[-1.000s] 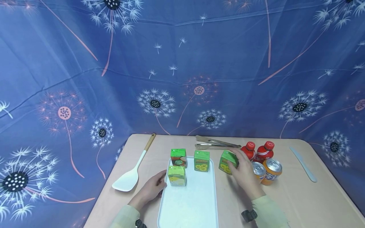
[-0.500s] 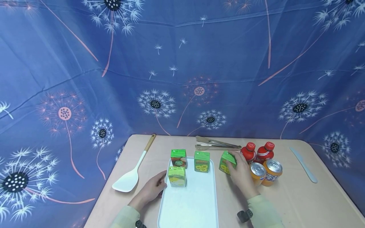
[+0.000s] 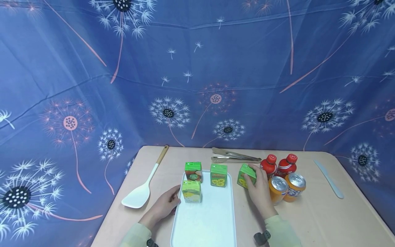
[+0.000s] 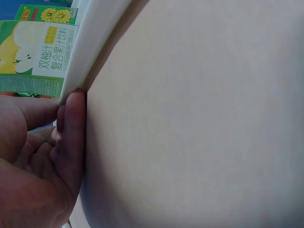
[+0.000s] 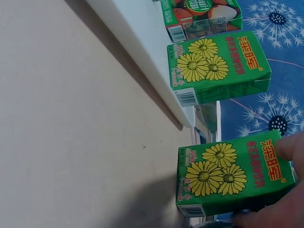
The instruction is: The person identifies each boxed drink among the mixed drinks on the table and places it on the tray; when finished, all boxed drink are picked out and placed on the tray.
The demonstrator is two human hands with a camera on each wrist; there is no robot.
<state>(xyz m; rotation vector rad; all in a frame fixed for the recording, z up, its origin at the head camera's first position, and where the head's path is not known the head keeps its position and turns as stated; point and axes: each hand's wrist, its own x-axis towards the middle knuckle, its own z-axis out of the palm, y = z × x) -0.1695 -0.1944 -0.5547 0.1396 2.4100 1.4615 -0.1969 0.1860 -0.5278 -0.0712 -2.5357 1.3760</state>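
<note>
My right hand [image 3: 260,187] grips a green drink carton [image 3: 246,175] printed with yellow flowers, right of the white tray [image 3: 205,223]. Whether its base touches the table I cannot tell. In the right wrist view, thumb and fingers hold the carton [image 5: 221,175] near its top. My left hand [image 3: 165,204] pinches the tray's left rim; in the left wrist view the thumb lies over the rim [image 4: 78,61], the other fingers curled below. A matching flower carton [image 3: 218,175], a red-and-green carton [image 3: 193,171] and a yellow-green carton [image 3: 191,191] stand upright on the tray.
Two red-capped bottles [image 3: 286,165] and two orange cans [image 3: 294,187] stand close to my right hand. Metal tongs [image 3: 236,156] lie behind the tray. A white spatula [image 3: 138,195] lies at left, a pale blue knife [image 3: 328,179] at right. Blue patterned cloth [image 3: 197,103] hangs behind the table.
My right wrist and forearm have swung slightly left, uncovering more of the nearer can. The carton in that hand has barely shifted. My left hand and the tray stay still.
</note>
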